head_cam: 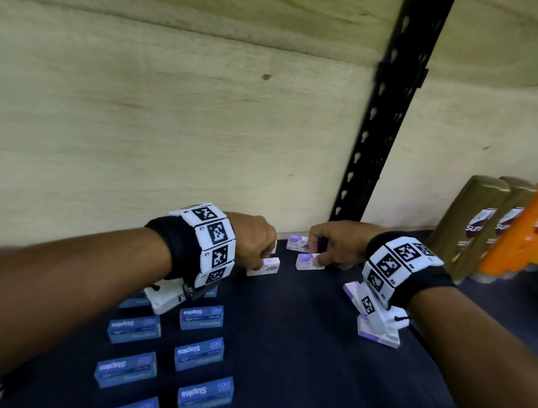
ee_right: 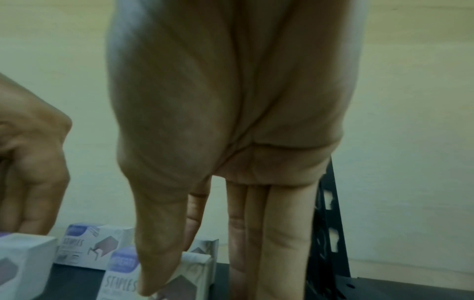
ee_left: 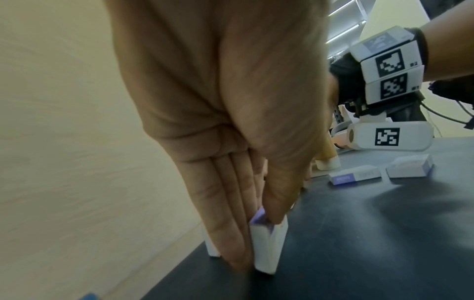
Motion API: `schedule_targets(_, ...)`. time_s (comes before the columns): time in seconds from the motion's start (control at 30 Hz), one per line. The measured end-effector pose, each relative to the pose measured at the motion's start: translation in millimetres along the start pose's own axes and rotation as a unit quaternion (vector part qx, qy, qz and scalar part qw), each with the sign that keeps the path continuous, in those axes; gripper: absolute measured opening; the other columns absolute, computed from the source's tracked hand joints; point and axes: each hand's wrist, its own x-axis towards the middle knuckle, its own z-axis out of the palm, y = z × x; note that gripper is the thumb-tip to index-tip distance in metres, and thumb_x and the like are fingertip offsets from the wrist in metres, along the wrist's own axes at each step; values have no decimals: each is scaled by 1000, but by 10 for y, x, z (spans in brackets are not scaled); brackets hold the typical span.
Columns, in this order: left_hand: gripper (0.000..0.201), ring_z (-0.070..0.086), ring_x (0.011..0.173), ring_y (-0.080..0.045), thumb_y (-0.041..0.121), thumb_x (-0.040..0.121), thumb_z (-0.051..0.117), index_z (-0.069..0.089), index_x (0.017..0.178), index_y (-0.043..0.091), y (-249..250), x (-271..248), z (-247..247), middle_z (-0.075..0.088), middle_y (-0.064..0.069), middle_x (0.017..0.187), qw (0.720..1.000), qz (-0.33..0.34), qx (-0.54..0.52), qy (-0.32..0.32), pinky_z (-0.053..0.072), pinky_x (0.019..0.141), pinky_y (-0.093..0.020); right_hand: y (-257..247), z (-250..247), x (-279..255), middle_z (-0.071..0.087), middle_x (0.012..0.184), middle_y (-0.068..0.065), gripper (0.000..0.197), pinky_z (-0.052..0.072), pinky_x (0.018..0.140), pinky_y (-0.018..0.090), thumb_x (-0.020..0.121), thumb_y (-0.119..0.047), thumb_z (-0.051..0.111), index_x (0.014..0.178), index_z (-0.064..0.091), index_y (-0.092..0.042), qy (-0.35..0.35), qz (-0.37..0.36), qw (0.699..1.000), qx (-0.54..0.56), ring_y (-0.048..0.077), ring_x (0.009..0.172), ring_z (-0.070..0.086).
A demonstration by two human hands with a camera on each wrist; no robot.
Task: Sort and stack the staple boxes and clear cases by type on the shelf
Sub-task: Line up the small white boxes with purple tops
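Staple boxes point(head_cam: 309, 261): small, white with purple ends.

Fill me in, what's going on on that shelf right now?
A person is sorting staple boxes on a dark shelf. The left hand pinches one white-and-purple staple box near the back wall; the right hand grips another white-and-purple box beside it. Blue staple boxes stand in two rows nearer the person.

The head view looks down onto the dark shelf point(head_cam: 283, 348). Both wrist views sit close behind the palms. All share the white staple boxes point(head_cam: 308, 261).
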Motion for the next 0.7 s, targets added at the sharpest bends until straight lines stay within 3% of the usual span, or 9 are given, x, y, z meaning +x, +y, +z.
schedule_targets(0.2, 15, 63, 85, -19, 19, 90, 63, 68, 103, 14, 4, 48, -19, 66, 1, 96, 1000, -18, -20, 2, 53, 77, -30, -33, 0, -35, 57, 74, -11, 23, 41, 52, 21, 87, -33, 73, 103, 59, -27, 8, 3, 1000, -22, 6, 50, 49)
schedule_targets(0.3, 23, 62, 86, -20, 28, 90, 63, 68, 108, 14, 43, 45, -56, 67, -2, 105, 999, -39, 10, 10, 51, 72, -30, 30, 4, -65, 64, 83, -6, 34, 51, 67, 30, 81, -42, 77, 103, 53, -31, 5, 32, 999, 9, 13, 63, 59)
schedule_targets(0.37, 29, 59, 85, -22, 34, 91, 60, 65, 110, 13, 92, 22, -118, 64, -4, 106, 997, -49, 45, 37, 46, 66, -29, 65, -59, -131, 70, 93, -3, 37, 54, 77, 35, 81, -45, 76, 104, 54, -25, -3, 61, 998, 1, 17, 75, 65)
schedule_targets(0.47, 25, 54, 79, -22, 31, 92, 59, 64, 110, 15, 226, 15, -216, 62, -2, 100, 989, -29, 105, 96, 35, 57, -27, 131, -208, -281, 60, 53, -15, 26, 41, 55, 21, 89, -39, 70, 92, 60, -15, -70, 99, 988, -94, 1, 47, 51)
schedule_targets(0.5, 23, 55, 79, -22, 30, 91, 60, 65, 110, 17, 292, 28, -231, 63, -1, 100, 988, -11, 110, 106, 34, 55, -26, 158, -232, -303, 56, 48, -15, 21, 38, 50, 18, 90, -35, 70, 93, 63, -15, -99, 122, 981, -110, -1, 42, 47)
schedule_targets(0.53, 22, 57, 81, -22, 30, 90, 61, 65, 109, 20, 363, 39, -253, 63, 0, 100, 989, 7, 102, 108, 33, 55, -25, 191, -230, -306, 59, 56, -14, 22, 39, 48, 16, 90, -31, 71, 102, 68, -14, -125, 137, 976, -111, -2, 44, 51)
schedule_targets(0.6, 23, 58, 84, -20, 31, 88, 64, 66, 111, 26, 508, 92, -269, 59, 4, 95, 992, 48, 64, 96, 31, 53, -23, 246, -196, -316, 64, 86, -2, 35, 46, 62, 17, 89, -23, 73, 121, 67, -9, -149, 146, 970, -124, 8, 69, 62)
schedule_targets(0.63, 25, 56, 83, -19, 31, 88, 65, 66, 113, 29, 574, 120, -274, 54, 7, 89, 993, 70, 45, 88, 30, 52, -22, 275, -203, -337, 63, 94, 2, 36, 47, 71, 22, 88, -21, 73, 121, 67, -9, -152, 146, 968, -139, 14, 81, 61)
schedule_targets(0.7, 31, 52, 85, -16, 32, 87, 67, 64, 118, 32, 698, 195, -267, 48, 10, 84, 991, 109, 21, 75, 31, 55, -23, 374, -255, -387, 66, 93, 0, 27, 49, 75, 24, 86, -18, 75, 112, 70, -10, -152, 147, 968, -135, 14, 85, 62)
